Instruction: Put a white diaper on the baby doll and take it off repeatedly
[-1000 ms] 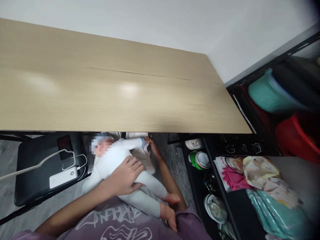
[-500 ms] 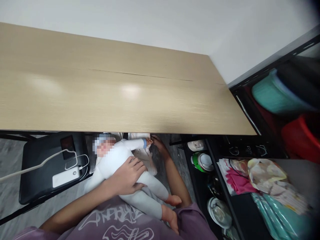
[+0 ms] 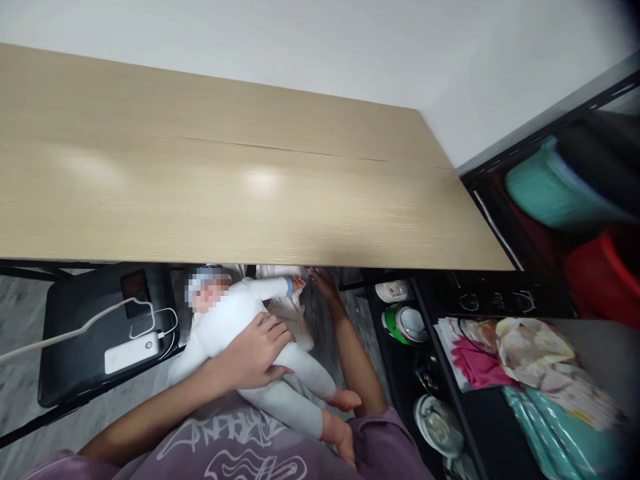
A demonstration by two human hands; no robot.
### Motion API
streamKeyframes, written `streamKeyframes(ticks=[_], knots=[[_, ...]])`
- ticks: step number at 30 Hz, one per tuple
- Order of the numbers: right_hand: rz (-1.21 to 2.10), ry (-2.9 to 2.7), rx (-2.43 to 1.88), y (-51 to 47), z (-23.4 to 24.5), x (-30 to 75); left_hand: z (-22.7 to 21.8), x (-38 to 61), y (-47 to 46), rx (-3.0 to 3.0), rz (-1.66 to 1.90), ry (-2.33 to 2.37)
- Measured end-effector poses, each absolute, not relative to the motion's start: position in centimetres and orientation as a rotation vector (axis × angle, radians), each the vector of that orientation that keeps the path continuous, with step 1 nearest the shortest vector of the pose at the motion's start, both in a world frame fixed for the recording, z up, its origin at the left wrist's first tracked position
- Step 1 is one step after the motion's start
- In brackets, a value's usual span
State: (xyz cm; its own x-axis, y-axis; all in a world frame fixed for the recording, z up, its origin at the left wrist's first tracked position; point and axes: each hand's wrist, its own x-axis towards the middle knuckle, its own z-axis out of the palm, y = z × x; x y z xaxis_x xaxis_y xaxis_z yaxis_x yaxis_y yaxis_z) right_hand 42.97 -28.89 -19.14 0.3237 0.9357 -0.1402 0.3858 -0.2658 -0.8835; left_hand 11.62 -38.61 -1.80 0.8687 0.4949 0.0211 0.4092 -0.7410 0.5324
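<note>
A baby doll [image 3: 227,327] in a white suit with blue cuffs lies across my lap, its head by the table edge and its bare feet toward my right. My left hand [image 3: 263,353] rests flat over the doll's lower body, fingers extended and the thumb lying toward one leg. My right hand [image 3: 324,283] reaches to the underside of the table edge, just beyond the doll's small hand. A pale cloth [image 3: 293,313] hangs beside it. The tabletop partly covers my right fingers, so any hold on the cloth is unclear.
The wooden table [image 3: 225,200] spans ahead. At left, a black stool [image 3: 75,300] carries a white power bank [image 3: 131,353] with a cable. Right, a black shelf [image 3: 480,407] holds folded bags, a pink cloth [image 3: 477,360] and containers. A red basin [image 3: 607,273] stands higher up.
My right hand has shifted slightly to the right, away from the doll's hand. My left hand and the doll stay almost where they were.
</note>
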Motion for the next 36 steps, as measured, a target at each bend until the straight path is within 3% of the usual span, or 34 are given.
streamKeyframes(ticks=[10, 17, 24, 28, 31, 36], knots=[[0.700, -1.229, -1.861, -33.3, -14.9, 42.8, -1.3, 11.6, -38.6, 2.516, 0.220, 0.660], [0.880, -2.035, -1.316, -33.6, -8.0, 35.3, -1.6, 11.5, -38.6, 2.504, 0.254, 0.627], [0.809, -2.493, -1.383, -30.4, -5.7, 30.4, -0.5, 9.0, -40.4, 2.382, 0.538, 0.663], [0.712, -2.590, -1.328, -30.3, -3.9, 29.5, -4.4, 2.1, -44.3, 2.147, 1.126, 1.307], [0.672, -2.600, -1.264, -30.3, -3.1, 28.8, -8.9, -3.1, -46.7, 1.898, 0.973, 1.805], [0.515, -2.678, -1.153, -30.5, -1.5, 27.3, -13.6, -5.5, -48.0, 1.731, 0.799, 1.731]])
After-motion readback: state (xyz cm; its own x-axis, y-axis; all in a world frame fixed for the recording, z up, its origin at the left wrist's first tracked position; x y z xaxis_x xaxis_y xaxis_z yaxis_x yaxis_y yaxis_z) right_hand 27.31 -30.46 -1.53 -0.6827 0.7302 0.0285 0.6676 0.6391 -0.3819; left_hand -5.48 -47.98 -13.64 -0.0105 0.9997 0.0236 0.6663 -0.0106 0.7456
